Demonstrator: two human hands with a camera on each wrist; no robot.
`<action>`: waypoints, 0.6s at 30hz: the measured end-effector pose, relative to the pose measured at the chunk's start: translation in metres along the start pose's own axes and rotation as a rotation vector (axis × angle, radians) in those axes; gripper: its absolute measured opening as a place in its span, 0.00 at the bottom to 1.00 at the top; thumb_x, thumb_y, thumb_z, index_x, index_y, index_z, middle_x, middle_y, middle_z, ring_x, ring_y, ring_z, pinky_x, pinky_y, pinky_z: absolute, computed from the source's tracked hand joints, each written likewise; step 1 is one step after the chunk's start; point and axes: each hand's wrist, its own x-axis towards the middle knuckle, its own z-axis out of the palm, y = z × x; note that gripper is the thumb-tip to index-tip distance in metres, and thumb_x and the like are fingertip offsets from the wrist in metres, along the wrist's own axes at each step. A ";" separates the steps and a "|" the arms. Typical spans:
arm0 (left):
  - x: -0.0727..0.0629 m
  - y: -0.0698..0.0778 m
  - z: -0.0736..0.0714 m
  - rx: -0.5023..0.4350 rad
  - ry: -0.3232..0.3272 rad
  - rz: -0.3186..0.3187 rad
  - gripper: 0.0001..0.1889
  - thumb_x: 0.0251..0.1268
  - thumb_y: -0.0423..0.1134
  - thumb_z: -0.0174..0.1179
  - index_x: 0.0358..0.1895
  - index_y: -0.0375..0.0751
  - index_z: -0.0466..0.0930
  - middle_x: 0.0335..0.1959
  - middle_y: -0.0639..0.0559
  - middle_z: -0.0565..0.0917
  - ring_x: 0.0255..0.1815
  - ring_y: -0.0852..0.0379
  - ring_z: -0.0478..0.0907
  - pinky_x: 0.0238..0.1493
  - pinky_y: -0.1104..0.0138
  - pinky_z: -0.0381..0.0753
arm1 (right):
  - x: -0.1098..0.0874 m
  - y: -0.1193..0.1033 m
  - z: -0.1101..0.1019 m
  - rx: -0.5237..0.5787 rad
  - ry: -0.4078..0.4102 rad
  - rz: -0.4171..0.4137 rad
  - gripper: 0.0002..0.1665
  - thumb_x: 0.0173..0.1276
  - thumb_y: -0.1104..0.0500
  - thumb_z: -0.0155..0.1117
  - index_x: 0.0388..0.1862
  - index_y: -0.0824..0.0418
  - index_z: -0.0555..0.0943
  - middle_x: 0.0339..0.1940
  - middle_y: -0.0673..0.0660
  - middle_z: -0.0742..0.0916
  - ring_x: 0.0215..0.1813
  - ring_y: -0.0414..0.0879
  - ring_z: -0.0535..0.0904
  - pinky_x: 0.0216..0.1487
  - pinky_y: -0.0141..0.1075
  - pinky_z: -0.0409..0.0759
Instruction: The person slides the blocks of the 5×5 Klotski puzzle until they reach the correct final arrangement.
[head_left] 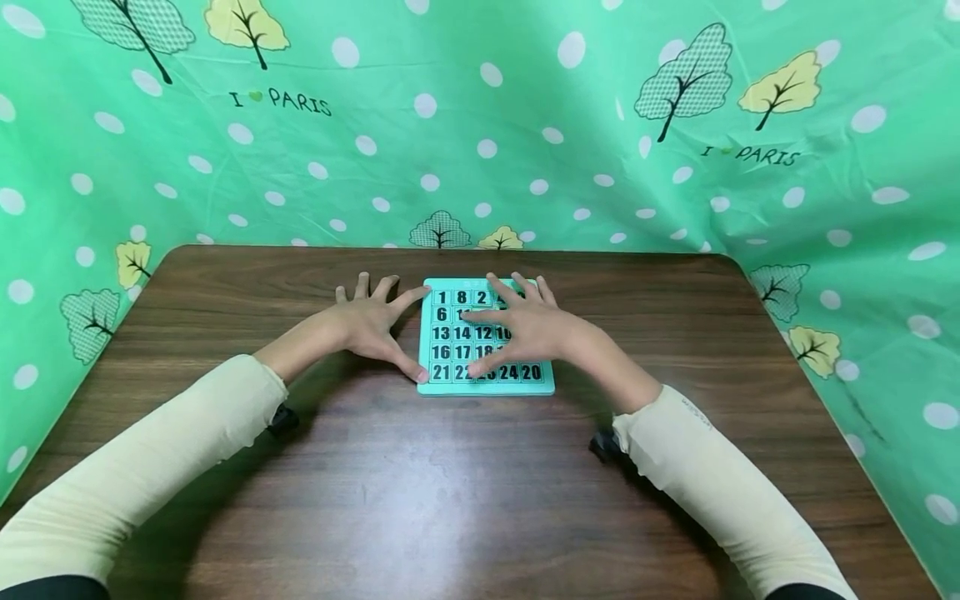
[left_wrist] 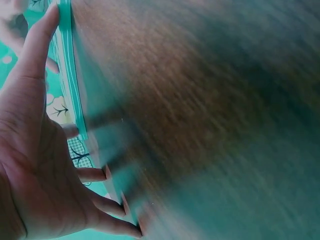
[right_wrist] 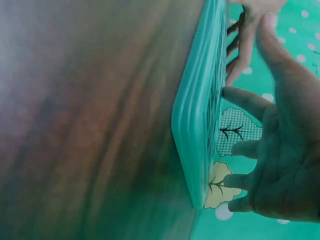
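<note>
Brown table (head_left: 405,500), green backdrop (head_left: 450,67); number puzzle (head_left: 452,343) near table's far edge, between far corners. Your left hand (head_left: 367,323) splayed, thumb touching puzzle's side; right hand (head_left: 534,327) spread wide over it; neither gripping. Brace evenly, press lightly.

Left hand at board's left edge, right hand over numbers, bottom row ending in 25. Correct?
25 is wrong: the board has 20 ending its bottom row, per the head view. Left hand at left edge, right hand over numbers: both correct.
</note>
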 end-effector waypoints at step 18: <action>-0.002 0.000 -0.002 0.028 0.019 0.012 0.79 0.43 0.90 0.74 0.95 0.72 0.35 0.95 0.30 0.40 0.92 0.14 0.30 0.82 0.14 0.39 | 0.004 -0.001 -0.003 0.055 -0.036 -0.053 0.56 0.68 0.19 0.73 0.90 0.34 0.71 0.99 0.61 0.43 0.97 0.73 0.31 0.91 0.75 0.27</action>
